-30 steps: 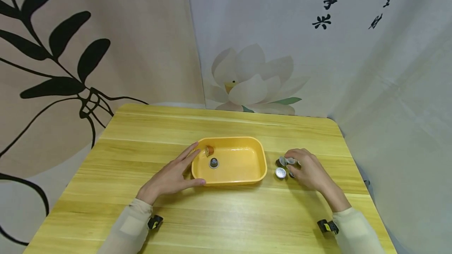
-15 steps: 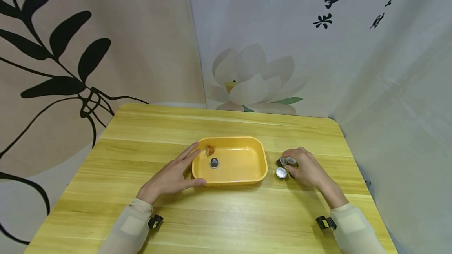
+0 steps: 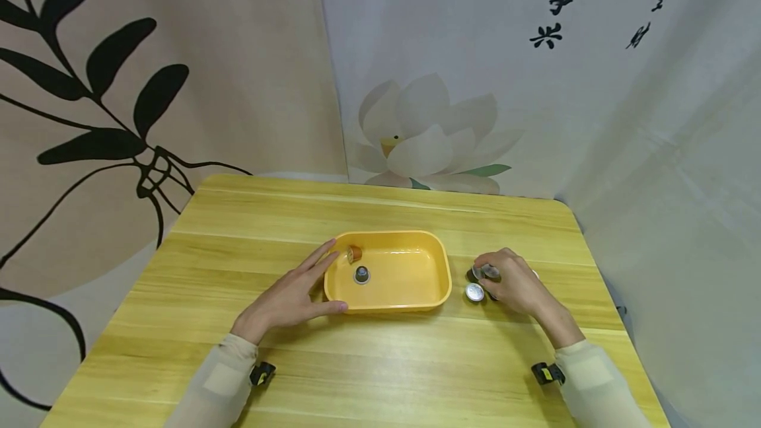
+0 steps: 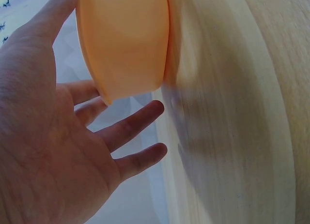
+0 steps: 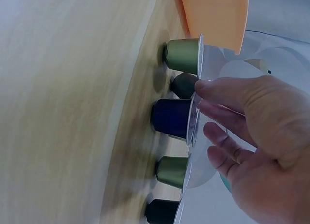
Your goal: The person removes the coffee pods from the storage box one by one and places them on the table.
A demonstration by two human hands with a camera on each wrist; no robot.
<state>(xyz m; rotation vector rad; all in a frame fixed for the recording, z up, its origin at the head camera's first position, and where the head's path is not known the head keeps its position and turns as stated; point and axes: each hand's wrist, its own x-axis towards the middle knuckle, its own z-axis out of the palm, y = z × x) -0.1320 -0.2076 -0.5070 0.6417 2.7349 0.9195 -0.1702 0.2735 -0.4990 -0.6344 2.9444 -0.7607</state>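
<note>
My left hand point(image 3: 288, 299) rests at the left end of a yellow tray point(image 3: 447, 279), with outstretched fingers and thumb touching its rim. In the left wrist view, the fingers are spread beside the tray wall point(image 4: 126, 45). An orange coffee capsule point(image 3: 355, 254) lies on its side in the tray; a dark capsule point(image 3: 362, 275) stands near it. My right hand point(image 3: 518, 288) pinches a dark, tilted capsule point(image 5: 183, 85) between thumb and index finger, among several standing lids-up. Around it are a green capsule point(image 5: 181, 55) and a blue capsule point(image 5: 170, 116). The hand partly hides the group.
A silver-lidded capsule point(image 3: 474, 292) stands nearest the tray's right side. Another green capsule point(image 5: 172, 171) and a black capsule point(image 5: 162, 212) stand farther along. The wooden table point(image 3: 386, 368) ends at printed curtains point(image 3: 440, 51).
My right hand has shifted slightly left over the capsules, then nearly stopped. The left hand stays at the tray, and the tray's contents look the same.
</note>
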